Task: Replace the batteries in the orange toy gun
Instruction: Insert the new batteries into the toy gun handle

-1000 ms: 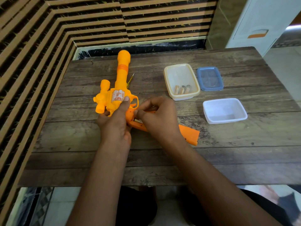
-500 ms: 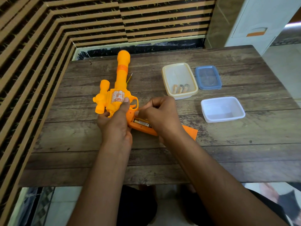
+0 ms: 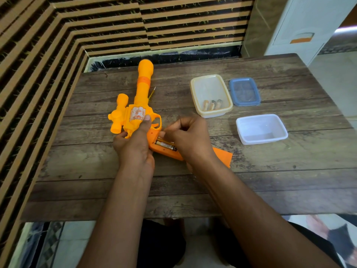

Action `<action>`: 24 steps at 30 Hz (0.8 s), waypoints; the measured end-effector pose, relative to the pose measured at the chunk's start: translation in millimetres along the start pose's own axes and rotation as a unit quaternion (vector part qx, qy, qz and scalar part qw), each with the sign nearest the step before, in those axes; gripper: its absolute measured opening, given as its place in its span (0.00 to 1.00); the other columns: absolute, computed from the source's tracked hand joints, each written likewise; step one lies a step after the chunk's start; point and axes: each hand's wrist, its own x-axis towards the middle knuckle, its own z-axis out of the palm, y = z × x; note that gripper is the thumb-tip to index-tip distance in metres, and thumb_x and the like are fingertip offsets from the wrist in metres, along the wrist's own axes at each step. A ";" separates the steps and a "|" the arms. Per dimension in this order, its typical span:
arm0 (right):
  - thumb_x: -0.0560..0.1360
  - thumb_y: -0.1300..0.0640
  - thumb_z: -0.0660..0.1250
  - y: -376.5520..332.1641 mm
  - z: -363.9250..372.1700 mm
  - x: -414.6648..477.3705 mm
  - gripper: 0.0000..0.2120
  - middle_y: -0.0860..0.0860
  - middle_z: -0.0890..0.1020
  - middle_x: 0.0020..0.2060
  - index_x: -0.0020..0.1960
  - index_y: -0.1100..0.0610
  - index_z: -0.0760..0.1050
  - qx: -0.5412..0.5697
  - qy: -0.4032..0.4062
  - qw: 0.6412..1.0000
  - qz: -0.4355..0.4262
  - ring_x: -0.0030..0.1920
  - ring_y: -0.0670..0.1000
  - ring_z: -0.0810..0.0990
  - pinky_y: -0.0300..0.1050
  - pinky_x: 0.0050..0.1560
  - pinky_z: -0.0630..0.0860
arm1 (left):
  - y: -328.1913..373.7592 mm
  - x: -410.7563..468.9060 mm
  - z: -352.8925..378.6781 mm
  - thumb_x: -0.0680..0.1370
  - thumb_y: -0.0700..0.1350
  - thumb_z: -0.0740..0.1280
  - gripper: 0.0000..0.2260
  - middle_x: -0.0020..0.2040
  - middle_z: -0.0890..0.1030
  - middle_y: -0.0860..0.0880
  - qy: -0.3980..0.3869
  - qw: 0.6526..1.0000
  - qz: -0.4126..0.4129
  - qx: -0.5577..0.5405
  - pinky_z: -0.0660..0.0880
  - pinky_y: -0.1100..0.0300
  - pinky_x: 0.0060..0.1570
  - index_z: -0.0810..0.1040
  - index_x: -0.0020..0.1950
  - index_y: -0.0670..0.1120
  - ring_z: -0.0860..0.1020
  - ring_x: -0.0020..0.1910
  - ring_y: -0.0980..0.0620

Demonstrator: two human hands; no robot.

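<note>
Since a second ago: right hand [image 3: 190, 139] drawn back off the grip, fingers curled together over the open battery bay, baring one battery [image 3: 165, 145] seated inside, possibly a second beneath the fingertips. Whether anything sits pinched in those fingers: cannot tell. Left hand [image 3: 135, 146] clamped around the body of the orange toy gun [image 3: 138, 113], thumb pressed on the label, presumably to pin it flat on the wooden table [image 3: 193, 190] while the cells get worked. Beside the right wrist, one flat orange piece [image 3: 224, 156], probably the compartment cover, laid within reach. Farther out, one empty white tub [image 3: 261, 128]. Beyond that, one cream tub [image 3: 211, 95] with three batteries [image 3: 212, 104] at its near end, and one blue lid [image 3: 245, 91] just beside it. By the barrel, one thin pointed tool [image 3: 152, 92], mostly hidden.
</note>
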 end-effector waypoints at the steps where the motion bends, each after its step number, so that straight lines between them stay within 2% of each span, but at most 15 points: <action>1: 0.67 0.66 0.78 0.1 -0.9 -0.3 0.05 0.55 0.86 0.33 0.35 0.60 0.84 -0.003 -0.003 1.000 -0.001 0.41 0.56 0.87 0.60 0.47 0.85 | 0.0 0.6 -0.1 0.72 0.40 0.80 0.26 0.59 0.86 0.44 -0.002 1.000 0.000 0.000 0.85 0.43 0.48 0.78 0.68 0.44 0.87 0.52 0.45; 6: 0.68 0.68 0.78 -2.6 -2.0 0.0 0.08 0.53 0.86 0.33 0.35 0.58 0.83 -0.022 -0.001 1.000 -0.017 0.35 0.47 0.83 0.51 0.43 0.83 | 1.0 -0.1 -0.5 0.73 0.39 0.80 0.25 0.58 0.86 0.45 -0.015 1.000 -0.005 -0.003 0.86 0.44 0.46 0.78 0.68 0.44 0.87 0.53 0.45; 9: 0.71 0.62 0.79 -11.4 -4.0 -3.9 0.06 0.50 0.85 0.33 0.38 0.58 0.83 -0.056 -0.014 0.997 -0.059 0.35 0.46 0.83 0.48 0.43 0.82 | 4.4 0.8 -1.0 0.73 0.38 0.79 0.24 0.58 0.86 0.44 -0.027 1.000 -0.009 -0.008 0.86 0.46 0.41 0.80 0.68 0.45 0.87 0.52 0.45; 12: 0.75 0.58 0.77 -17.1 -15.2 -12.7 0.04 0.50 0.86 0.36 0.42 0.57 0.84 -0.109 -0.007 0.987 -0.120 0.39 0.48 0.85 0.49 0.43 0.82 | 4.8 -2.7 -2.0 0.73 0.38 0.79 0.23 0.58 0.87 0.43 -0.036 0.999 -0.012 -0.001 0.86 0.47 0.40 0.81 0.66 0.45 0.88 0.51 0.45; 14: 0.76 0.59 0.74 -18.6 -30.7 -19.1 0.01 0.49 0.86 0.41 0.47 0.56 0.85 -0.158 0.019 0.973 -0.169 0.44 0.46 0.84 0.45 0.47 0.80 | 5.3 -2.9 -1.4 0.73 0.38 0.80 0.22 0.56 0.87 0.45 -0.027 1.000 -0.013 0.001 0.86 0.46 0.42 0.81 0.65 0.45 0.88 0.51 0.46; 15: 0.76 0.60 0.72 -19.4 -41.1 -24.3 0.04 0.49 0.87 0.45 0.50 0.55 0.85 -0.186 0.027 0.965 -0.182 0.47 0.45 0.83 0.42 0.49 0.79 | 5.8 -4.0 -0.7 0.73 0.37 0.80 0.22 0.56 0.87 0.45 -0.026 1.000 -0.012 -0.002 0.86 0.45 0.43 0.82 0.65 0.45 0.88 0.50 0.47; 17: 0.77 0.63 0.70 -20.2 -63.5 -32.9 0.09 0.49 0.87 0.48 0.54 0.54 0.85 -0.241 0.017 0.957 -0.162 0.51 0.48 0.84 0.42 0.53 0.79 | 6.6 -6.1 0.7 0.73 0.37 0.79 0.21 0.56 0.87 0.46 -0.033 0.999 -0.015 -0.006 0.86 0.44 0.45 0.82 0.64 0.46 0.88 0.50 0.47; 20: 0.74 0.65 0.68 -22.6 -85.2 -37.3 0.11 0.51 0.86 0.45 0.50 0.53 0.83 -0.335 -0.007 0.935 -0.119 0.49 0.54 0.84 0.49 0.53 0.82 | 7.3 -4.6 0.2 0.73 0.37 0.80 0.21 0.57 0.87 0.46 -0.032 0.999 -0.019 -0.003 0.86 0.46 0.44 0.82 0.65 0.46 0.88 0.50 0.48; 24: 0.73 0.65 0.68 -27.4 -96.8 -36.7 0.11 0.55 0.84 0.47 0.50 0.53 0.82 -0.440 -0.040 0.893 -0.081 0.51 0.58 0.83 0.48 0.51 0.80 | 5.1 -2.5 -0.6 0.72 0.37 0.80 0.23 0.57 0.87 0.45 -0.041 0.999 -0.018 -0.005 0.86 0.45 0.43 0.81 0.66 0.46 0.88 0.50 0.48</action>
